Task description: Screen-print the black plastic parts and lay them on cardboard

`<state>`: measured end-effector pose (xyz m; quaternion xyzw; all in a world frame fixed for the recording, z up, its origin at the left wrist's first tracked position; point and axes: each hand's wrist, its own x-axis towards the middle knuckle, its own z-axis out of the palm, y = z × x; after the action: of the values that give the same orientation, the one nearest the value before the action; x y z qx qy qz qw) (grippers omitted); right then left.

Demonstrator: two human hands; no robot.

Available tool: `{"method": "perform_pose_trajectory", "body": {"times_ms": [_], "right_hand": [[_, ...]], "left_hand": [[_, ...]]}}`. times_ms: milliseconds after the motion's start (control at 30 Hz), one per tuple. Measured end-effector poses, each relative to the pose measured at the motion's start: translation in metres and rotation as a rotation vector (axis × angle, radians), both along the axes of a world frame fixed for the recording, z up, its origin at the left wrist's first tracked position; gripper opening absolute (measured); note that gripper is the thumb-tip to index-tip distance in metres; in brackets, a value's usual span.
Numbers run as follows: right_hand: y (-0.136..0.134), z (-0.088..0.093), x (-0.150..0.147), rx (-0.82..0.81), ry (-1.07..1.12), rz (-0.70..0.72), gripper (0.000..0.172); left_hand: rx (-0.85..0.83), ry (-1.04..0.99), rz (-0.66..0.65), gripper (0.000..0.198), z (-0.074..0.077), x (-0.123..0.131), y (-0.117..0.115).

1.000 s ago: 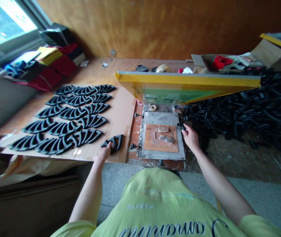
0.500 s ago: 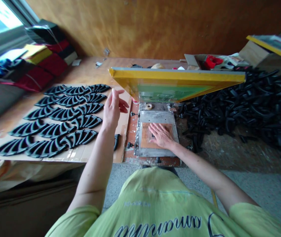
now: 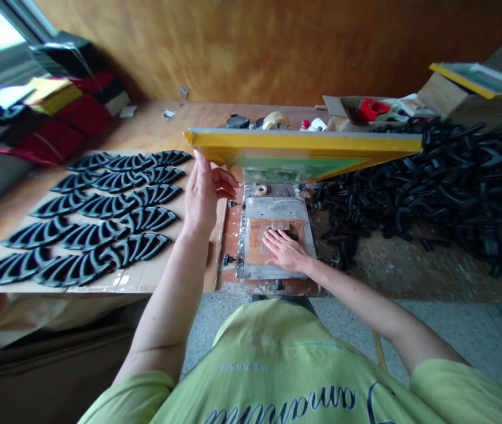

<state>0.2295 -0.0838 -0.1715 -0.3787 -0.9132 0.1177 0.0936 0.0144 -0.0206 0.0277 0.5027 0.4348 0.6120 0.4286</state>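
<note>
My left hand [image 3: 206, 191] is raised at the left end of a yellow-taped printing screen [image 3: 303, 141], fingers apart and loosely bent. One fingertip reaches the frame's lower left corner; I cannot tell whether it touches. The screen stands tilted up over a grey metal plate [image 3: 277, 207]. Flat on a thin brown board [image 3: 256, 247] on that plate lies my right hand [image 3: 285, 250], fingers stretched out. Part of a black piece [image 3: 293, 235] shows beside its fingers, just below a small brown block [image 3: 280, 225]. What lies under the palm is hidden.
Rows of curved black plastic parts [image 3: 105, 206] lie on cardboard to the left. A large heap of black parts [image 3: 431, 188] covers the right. A tape roll [image 3: 261, 189] sits behind the plate, black knobs [image 3: 228, 259] beside it. Red stacks [image 3: 74, 121] stand back left.
My left hand has come closer to the screen's left corner. My right hand has slid slightly toward me on the board, uncovering the small block and part of the black piece.
</note>
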Motion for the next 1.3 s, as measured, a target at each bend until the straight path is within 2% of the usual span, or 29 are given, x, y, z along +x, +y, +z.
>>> {"method": "perform_pose_trajectory", "body": {"times_ms": [67, 133, 200, 333, 400, 467, 500, 567, 667, 733, 800, 867, 967, 1033, 1133, 1233, 1300], "right_hand": [[-0.011, 0.000, 0.009, -0.050, 0.044, 0.091, 0.056], [-0.016, 0.007, 0.023, -0.081, 0.132, 0.075, 0.035], [-0.011, 0.018, 0.042, -0.076, 0.197, -0.111, 0.025], [0.022, 0.038, 0.093, 0.057, 0.152, -0.672, 0.030], [0.038, 0.047, 0.115, 0.115, 0.119, -0.804, 0.034], [0.052, 0.056, 0.123, 0.101, 0.176, -0.846, 0.043], [0.058, 0.061, 0.120, 0.085, 0.237, -0.846, 0.045], [0.068, 0.071, 0.102, 0.093, 0.354, -0.793, 0.054], [0.080, 0.087, 0.058, 0.158, 0.327, -0.584, 0.074], [0.085, 0.094, 0.032, 0.137, 0.190, -0.469, 0.067], [0.085, 0.097, 0.015, 0.064, 0.043, -0.405, 0.047], [0.079, 0.096, 0.006, -0.005, -0.091, -0.373, 0.030], [0.054, 0.087, 0.002, -0.033, -0.241, -0.336, 0.017], [0.032, 0.080, 0.002, -0.025, -0.292, -0.281, 0.020], [0.007, 0.075, 0.009, -0.029, -0.301, -0.121, 0.029], [0.007, 0.079, 0.019, -0.050, -0.259, 0.000, 0.024], [0.017, 0.082, 0.021, -0.059, -0.208, -0.031, 0.015]], "left_hand": [[-0.011, -0.014, -0.009, 0.053, -0.003, 0.000, -0.005], [-0.026, -0.026, -0.012, 0.051, -0.007, 0.000, -0.012], [-0.048, -0.035, -0.014, 0.051, -0.013, -0.002, -0.020], [-0.151, -0.051, 0.007, 0.052, -0.032, -0.014, -0.048], [-0.288, -0.046, -0.012, 0.053, -0.051, -0.022, -0.066], [-0.458, -0.035, -0.083, 0.051, -0.078, -0.029, -0.083], [-0.530, -0.033, -0.124, 0.052, -0.093, -0.031, -0.090], [-0.615, -0.030, -0.175, 0.065, -0.127, -0.033, -0.098], [-0.644, 0.020, -0.167, 0.089, -0.172, -0.031, -0.100], [-0.648, 0.076, -0.147, 0.091, -0.193, -0.031, -0.097], [-0.655, 0.104, -0.144, 0.089, -0.207, -0.032, -0.093], [-0.661, 0.109, -0.147, 0.085, -0.214, -0.033, -0.091], [-0.670, 0.126, -0.143, 0.076, -0.218, -0.035, -0.091], [-0.676, 0.139, -0.135, 0.070, -0.219, -0.035, -0.092], [-0.671, 0.140, -0.115, 0.066, -0.220, -0.034, -0.093], [-0.675, 0.140, -0.077, 0.061, -0.220, -0.033, -0.094], [-0.672, 0.147, -0.066, 0.060, -0.218, -0.033, -0.095]]}}
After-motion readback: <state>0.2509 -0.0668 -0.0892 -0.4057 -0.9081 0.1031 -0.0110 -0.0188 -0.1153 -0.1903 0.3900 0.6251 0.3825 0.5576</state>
